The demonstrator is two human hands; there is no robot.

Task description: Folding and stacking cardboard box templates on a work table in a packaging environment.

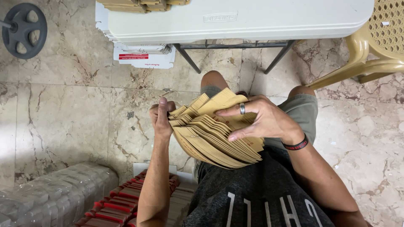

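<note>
The stack of brown paper envelopes [214, 134] sits at frame centre, held above the person's lap between both hands and clear of the counter. The envelopes are fanned out: their edges spread in steps, and the long axis of the fan runs from about 10 o'clock down to about 4 o'clock, with the stepped ends pointing toward 4 o'clock. The left hand [160, 120] lies at 9 o'clock of the stack; its fingers are clamped on the near-left end of the envelopes, thumb raised on top. The right hand [263, 120] lies at 3 o'clock of the stack and rests flat on the upper face; its fingers [229, 112] are spread apart and press on the top envelopes, with a ring on one finger. A dark wristband [296, 145] circles the right wrist. At 12 o'clock, well apart from the stack, stands the white folding counter [252, 21] with more brown paper goods [141, 5] on its far-left edge. A tan plastic chair [374, 50] stands at 2 o'clock. A dark weight plate [24, 30] lies on the marble floor [71, 109] at 10 o'clock. At 7 o'clock lie red-edged cartons [122, 201] and clear wrapped packs [46, 193].
</note>
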